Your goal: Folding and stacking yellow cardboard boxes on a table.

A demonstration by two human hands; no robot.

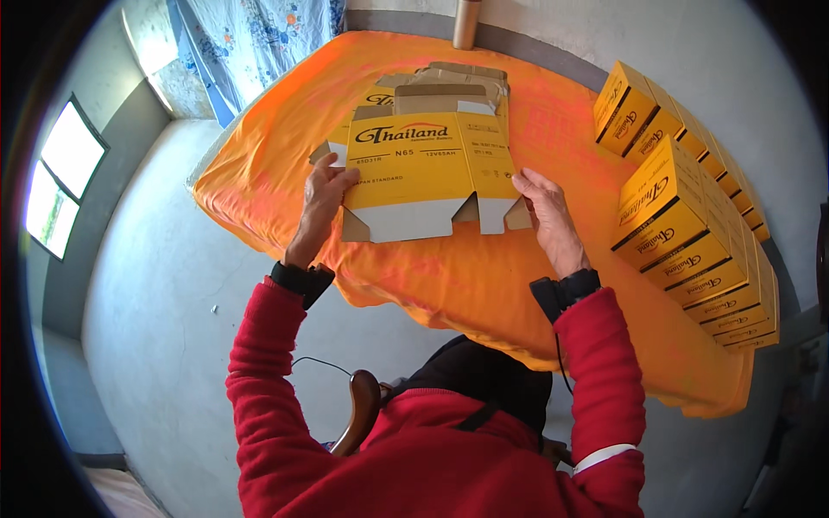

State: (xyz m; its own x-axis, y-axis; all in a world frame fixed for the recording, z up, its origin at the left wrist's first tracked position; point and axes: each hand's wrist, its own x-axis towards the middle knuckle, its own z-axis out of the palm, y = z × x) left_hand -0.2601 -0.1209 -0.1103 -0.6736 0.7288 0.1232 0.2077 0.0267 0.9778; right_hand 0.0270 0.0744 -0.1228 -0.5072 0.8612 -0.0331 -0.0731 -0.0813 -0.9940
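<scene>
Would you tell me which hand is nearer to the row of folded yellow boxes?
Right. The right hand holds the flat carton's right edge, on the side toward the boxes; the left hand grips its far, left edge.

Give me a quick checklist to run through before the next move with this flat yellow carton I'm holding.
1. Left hand grips the left edge of the flat yellow carton: ok.
2. Right hand touches the carton's right edge: ok, though how firmly it holds, cannot tell.
3. Bottom flaps hang free and unfolded toward the person: ok.
4. Carton is lifted clear of the stack of flat cartons behind it: cannot tell.
5. Orange cloth in front of the carton has bare room to work on: ok.
6. Finished yellow boxes at the right sit apart from the right hand: ok.
</scene>
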